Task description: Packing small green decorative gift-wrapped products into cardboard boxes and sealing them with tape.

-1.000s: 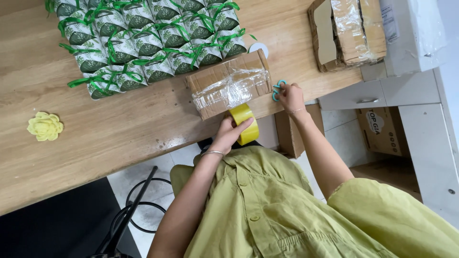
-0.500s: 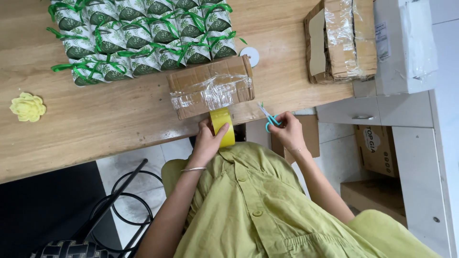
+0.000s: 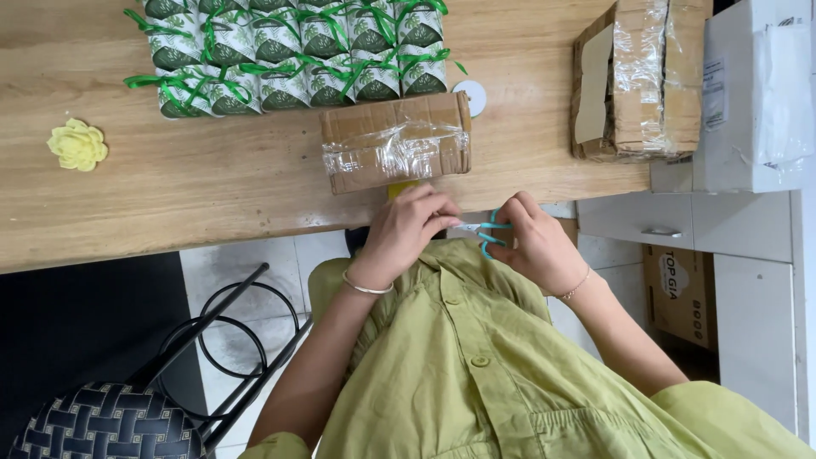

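While the right hand [image 3: 534, 246] grips small teal-handled scissors [image 3: 483, 231] with blades pointing at the left hand [image 3: 408, 234], that hand pinches what appears to be a strip of clear tape, a yellow tape roll [image 3: 403, 188] half hidden behind it. Just beyond, at the near edge of the wooden table [image 3: 212, 187], the small cardboard box [image 3: 396, 141] already wears clear tape across its middle; cutting the strip free looks like the step in hand. Green-ribboned packets [image 3: 289, 51] line the far edge.

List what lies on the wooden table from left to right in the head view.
Yellow flower → green-ribboned gift packs → taped cardboard box → opened taped carton.
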